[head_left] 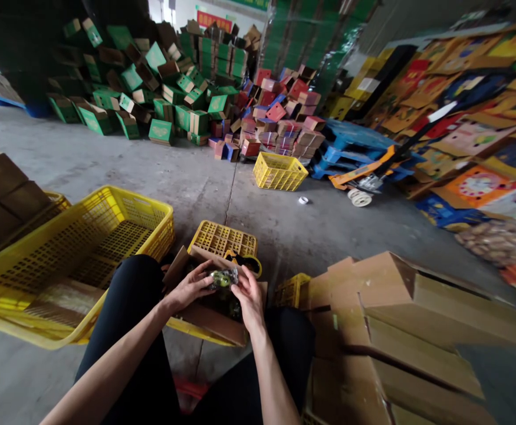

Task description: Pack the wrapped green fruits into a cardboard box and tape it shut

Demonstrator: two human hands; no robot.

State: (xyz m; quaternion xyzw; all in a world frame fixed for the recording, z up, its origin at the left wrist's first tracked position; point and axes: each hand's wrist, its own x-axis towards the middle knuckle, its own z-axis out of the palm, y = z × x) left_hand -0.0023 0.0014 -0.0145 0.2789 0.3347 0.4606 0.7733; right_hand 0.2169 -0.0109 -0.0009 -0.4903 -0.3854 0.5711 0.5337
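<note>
Between my two hands is a small clear plastic packet (223, 278) with something green inside; its exact kind I cannot make out. My left hand (193, 284) grips the packet's left end, and my right hand (247, 295) has its fingers on the right end. Just below them an open cardboard box (220, 321) sits between my knees, on a yellow crate. Dark, greenish contents show inside the box, partly hidden by my hands. Behind the box, a tape dispenser (251, 264) with an orange part lies against an upturned yellow crate (224, 237).
A large yellow crate (151, 215) stands at my left, near stacked brown boxes (1, 195). More closed cartons (372, 289) are piled on my right. Ahead are a small yellow crate (279, 172), a tape roll (302, 200), a pallet jack (372, 171) and heaps of green boxes (160, 131).
</note>
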